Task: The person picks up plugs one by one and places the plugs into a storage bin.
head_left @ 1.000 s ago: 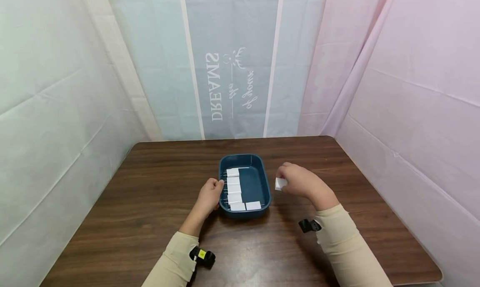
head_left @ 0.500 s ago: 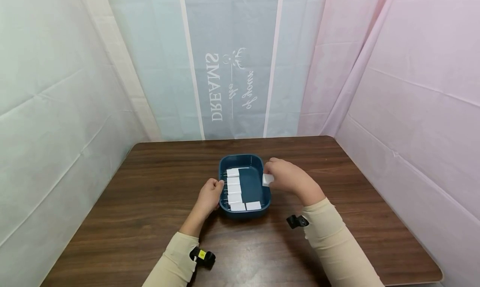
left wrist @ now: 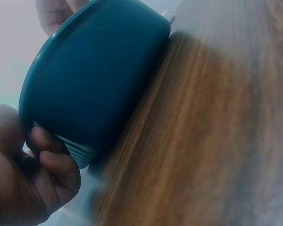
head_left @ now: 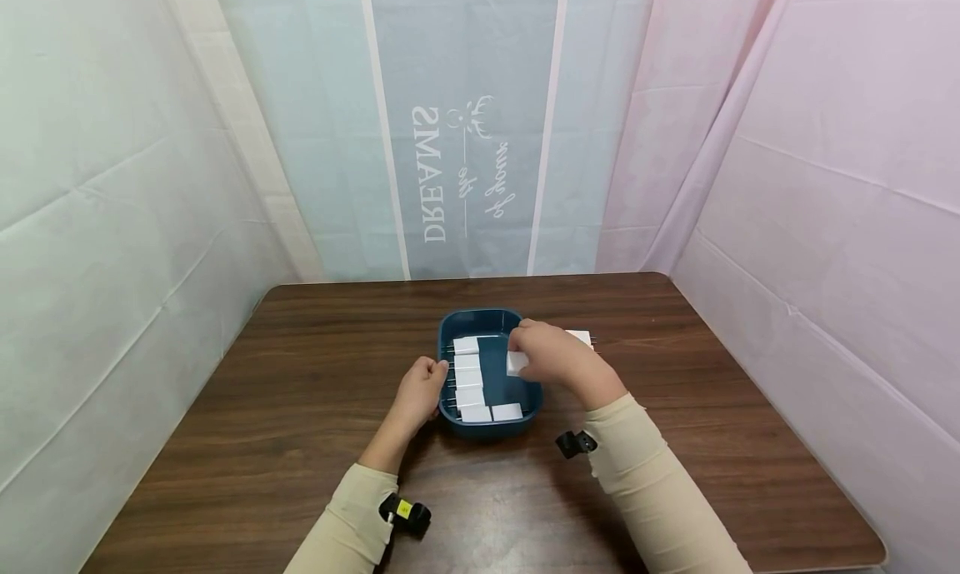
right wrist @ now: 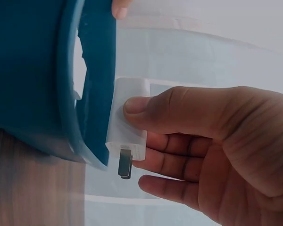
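A white charger plug [right wrist: 120, 136] with two flat metal prongs is pinched between the thumb and fingers of my right hand [head_left: 561, 359]. In the head view it hangs over the right part of a dark blue tray [head_left: 497, 382]. My left hand [head_left: 417, 391] grips the tray's left rim, thumb on top and fingers curled beneath, as the left wrist view shows. Several white charger plugs [head_left: 468, 377] lie in a column along the tray's left side, prongs pointing left. Another charger plug [head_left: 507, 411] lies at the near right corner, prongs pointing right.
More white plugs [head_left: 579, 336] rest on the table right of the tray, partly hidden by my right hand. The brown wooden table [head_left: 322, 341] runs back to a hanging cloth [head_left: 465, 141], with pale sheets on both sides.
My right hand has moved left with the charger plug, from beside the tray to over it. White plugs on the table have come into sight behind that hand. My left hand stays put.
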A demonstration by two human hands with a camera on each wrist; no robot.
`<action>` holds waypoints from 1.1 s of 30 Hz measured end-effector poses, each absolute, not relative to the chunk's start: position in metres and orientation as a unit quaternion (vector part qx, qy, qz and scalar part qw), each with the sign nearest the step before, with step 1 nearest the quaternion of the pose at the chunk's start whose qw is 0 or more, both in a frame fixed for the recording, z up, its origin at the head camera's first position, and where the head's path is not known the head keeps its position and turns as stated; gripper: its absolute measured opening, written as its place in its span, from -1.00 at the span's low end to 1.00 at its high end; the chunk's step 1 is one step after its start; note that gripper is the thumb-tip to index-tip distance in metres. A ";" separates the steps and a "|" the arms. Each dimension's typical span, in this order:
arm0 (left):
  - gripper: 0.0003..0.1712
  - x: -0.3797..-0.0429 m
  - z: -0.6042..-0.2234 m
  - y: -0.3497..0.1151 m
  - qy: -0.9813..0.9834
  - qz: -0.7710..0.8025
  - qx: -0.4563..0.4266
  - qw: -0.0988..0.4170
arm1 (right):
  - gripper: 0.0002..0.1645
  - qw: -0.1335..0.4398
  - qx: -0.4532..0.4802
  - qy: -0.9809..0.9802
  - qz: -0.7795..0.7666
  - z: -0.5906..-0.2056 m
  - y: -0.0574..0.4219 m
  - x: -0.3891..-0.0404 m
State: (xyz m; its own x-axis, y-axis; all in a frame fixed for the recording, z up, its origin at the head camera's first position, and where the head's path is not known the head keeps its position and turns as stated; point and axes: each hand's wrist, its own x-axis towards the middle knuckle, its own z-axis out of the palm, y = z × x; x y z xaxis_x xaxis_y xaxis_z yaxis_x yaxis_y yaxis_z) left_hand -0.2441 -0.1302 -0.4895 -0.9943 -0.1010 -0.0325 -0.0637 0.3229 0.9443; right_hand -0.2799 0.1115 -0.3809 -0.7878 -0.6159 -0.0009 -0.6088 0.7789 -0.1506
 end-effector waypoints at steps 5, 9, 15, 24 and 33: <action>-0.63 -0.245 -0.489 -0.130 -0.814 -0.579 0.049 0.017 | -0.74 0.025 -0.334 0.940 -0.066 -0.389 0.104 -0.281; -0.64 -0.245 -0.489 -0.130 -0.812 -0.581 0.051 0.017 | -0.74 0.025 -0.336 0.939 -0.064 -0.395 0.099 -0.281; -0.64 -0.244 -0.488 -0.130 -0.812 -0.581 0.051 0.014 | -0.69 0.033 -0.326 0.943 -0.056 -0.402 0.095 -0.279; -0.64 -0.245 -0.488 -0.130 -0.813 -0.580 0.056 0.012 | -0.69 0.045 -0.321 0.945 -0.050 -0.409 0.090 -0.277; -0.64 -0.244 -0.489 -0.130 -0.814 -0.578 0.053 0.014 | -0.74 0.044 -0.338 0.939 -0.046 -0.414 0.087 -0.276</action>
State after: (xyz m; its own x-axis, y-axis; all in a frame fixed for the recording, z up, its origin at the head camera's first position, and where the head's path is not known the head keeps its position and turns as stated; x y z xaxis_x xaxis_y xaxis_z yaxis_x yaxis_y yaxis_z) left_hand -0.2442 -0.1296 -0.4890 -0.9941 -0.1018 -0.0381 -0.0695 0.3254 0.9430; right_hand -0.2756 0.0871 -0.4141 -0.7679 -0.6384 -0.0522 -0.6302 0.7676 -0.1163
